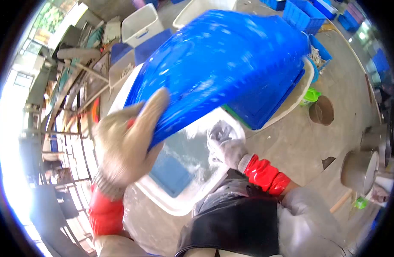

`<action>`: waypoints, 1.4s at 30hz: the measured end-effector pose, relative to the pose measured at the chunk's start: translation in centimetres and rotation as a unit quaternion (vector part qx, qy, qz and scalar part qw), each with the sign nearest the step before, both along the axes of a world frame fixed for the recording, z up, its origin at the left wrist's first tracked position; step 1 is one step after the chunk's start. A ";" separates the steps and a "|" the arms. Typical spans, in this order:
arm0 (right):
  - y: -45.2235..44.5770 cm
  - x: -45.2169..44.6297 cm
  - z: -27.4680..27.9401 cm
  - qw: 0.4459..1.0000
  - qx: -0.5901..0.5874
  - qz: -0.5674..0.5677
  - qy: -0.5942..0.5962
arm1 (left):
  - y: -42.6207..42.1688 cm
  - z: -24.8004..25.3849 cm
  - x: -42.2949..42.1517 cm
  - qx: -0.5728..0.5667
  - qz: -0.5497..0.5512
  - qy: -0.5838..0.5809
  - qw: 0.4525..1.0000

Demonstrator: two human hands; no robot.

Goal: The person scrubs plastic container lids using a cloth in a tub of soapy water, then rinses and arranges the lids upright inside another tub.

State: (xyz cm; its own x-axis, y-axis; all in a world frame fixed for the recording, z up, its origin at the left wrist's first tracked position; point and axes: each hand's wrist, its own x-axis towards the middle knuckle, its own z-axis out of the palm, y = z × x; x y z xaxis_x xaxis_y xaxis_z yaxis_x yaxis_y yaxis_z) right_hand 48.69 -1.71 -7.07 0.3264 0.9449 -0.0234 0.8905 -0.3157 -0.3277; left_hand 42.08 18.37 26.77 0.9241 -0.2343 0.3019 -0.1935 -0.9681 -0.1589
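Note:
My left hand (128, 139), in a pale work glove with a red sleeve, grips the near left edge of a wet blue plastic lid (218, 55). The lid is tilted up above a white tub (186, 210) of cloudy water. My right hand (232, 150), also gloved, is closed around a bunched grey cloth (219, 132) at the tub's right side. Under the water lies another flat blue plastic piece (171, 174). The raised lid hides part of the tub and what is behind it.
Behind, a blue lid (265, 100) rests in a second pale tub (309, 75). A brown bucket (321, 110) and a green container (310, 97) stand on the floor to the right. Blue crates (303, 17) and a white bin (140, 25) are farther back. Wooden racks (79, 92) line the left.

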 end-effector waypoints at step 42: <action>-0.6 -0.2 1.8 0.974 -0.144 -0.161 0.071 | 24.8 -38.0 -19.5 -0.373 0.484 -0.024 0.791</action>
